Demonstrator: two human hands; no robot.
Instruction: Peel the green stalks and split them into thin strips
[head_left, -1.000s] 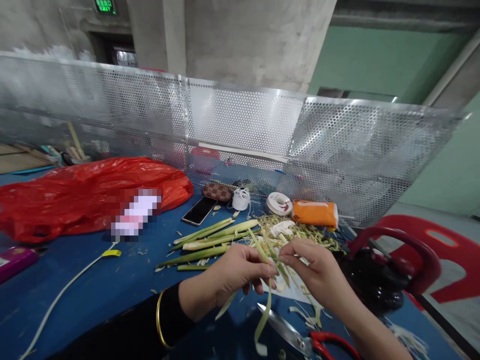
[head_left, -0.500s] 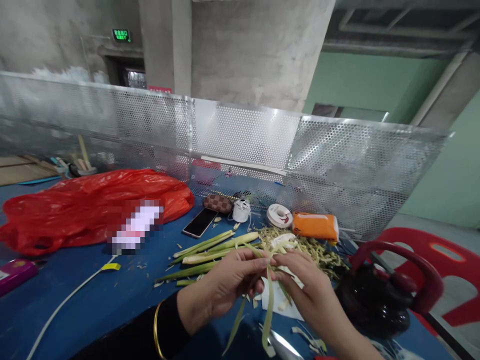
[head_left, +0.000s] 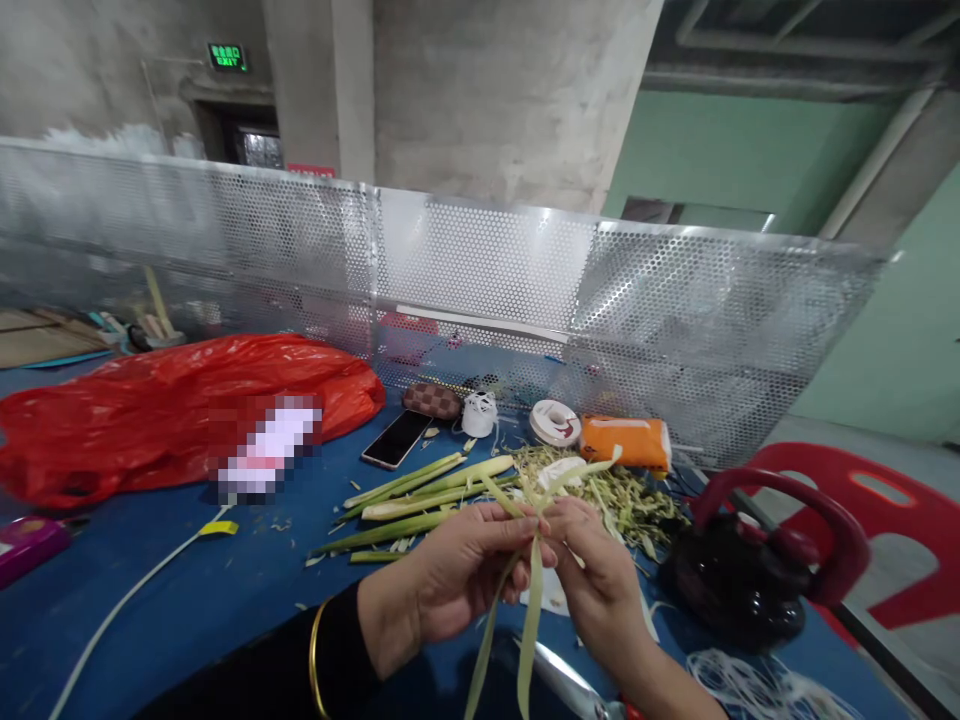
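Note:
My left hand (head_left: 465, 570) and my right hand (head_left: 596, 575) meet over the blue table (head_left: 187, 590), both pinching pale green leaf strips (head_left: 529, 610). The strips cross between my fingertips; two ends hang down toward the table and others stick up and to the right. A gold bangle sits on my left wrist. Behind my hands lie several green stalks (head_left: 420, 490) side by side. A heap of leaf trimmings (head_left: 622, 495) is just past my right hand. Scissor blades (head_left: 570, 680) lie under my hands at the bottom edge.
A red plastic bag (head_left: 150, 410) covers the left of the table. A phone (head_left: 395, 438), a checked pouch (head_left: 432, 400), a white thread spool (head_left: 478, 413), a tape roll (head_left: 555, 422) and an orange packet (head_left: 626, 442) line the perforated metal screen (head_left: 487, 280). A dark kettle (head_left: 742, 570) stands right.
My hands have drawn closer together and turned the strips. Strip ends now stick up to the right, and the hanging ends reach lower. The view shifted slightly.

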